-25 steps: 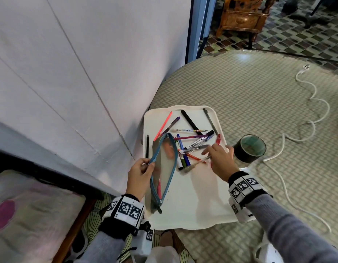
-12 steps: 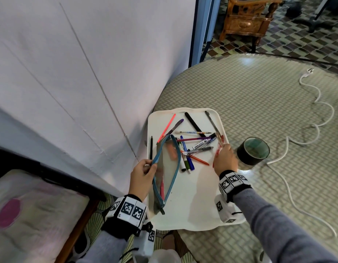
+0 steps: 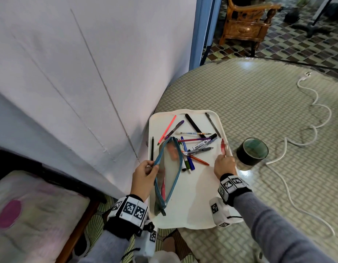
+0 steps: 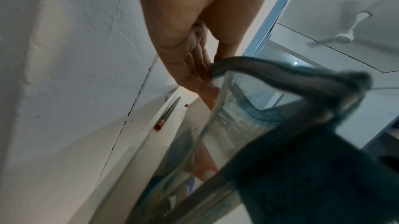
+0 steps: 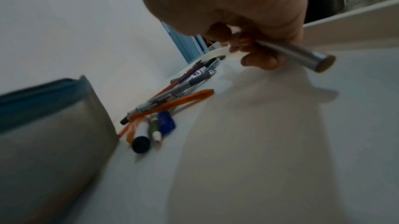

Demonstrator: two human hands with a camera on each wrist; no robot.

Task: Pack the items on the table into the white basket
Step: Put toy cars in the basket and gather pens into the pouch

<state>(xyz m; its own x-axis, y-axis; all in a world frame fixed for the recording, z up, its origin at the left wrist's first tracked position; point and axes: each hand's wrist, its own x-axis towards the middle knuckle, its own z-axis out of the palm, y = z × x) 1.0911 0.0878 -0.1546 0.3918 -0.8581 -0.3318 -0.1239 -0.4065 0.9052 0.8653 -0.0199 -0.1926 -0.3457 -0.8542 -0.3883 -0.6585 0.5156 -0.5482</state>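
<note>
The left hand [image 3: 145, 175] pinches the blue zip edge of a clear pouch [image 3: 169, 171] between thumb and fingers, holding its mouth spread open above the white tray [image 3: 192, 205]; a pink pen or two already show through the pouch wall. The right hand [image 3: 224, 165] is curled round pens [image 3: 224, 148], a red one and a pale one poking out past the fingers toward the tray's right rim; the right wrist view shows a silvery barrel [image 5: 302, 53] clamped in the fingers, and how many pens are in the grip I cannot tell. The rest of the pens [image 3: 194, 147] lie loose in a crossed heap on the tray just right of the pouch mouth, with a few more apart near the far rim and a black pencil [image 3: 152, 149] along the left edge. No white basket as such is in view; the pouch on the tray seems to be serving as the container. The step in hand looks like gathering pens to feed into the pouch. The next move would call for swinging the right hand across the heap to the opening and sliding the pens in lengthwise, while the left keeps the mouth wide. A roll of tape [image 3: 252, 151] stands on the surface beside the tray.
</note>
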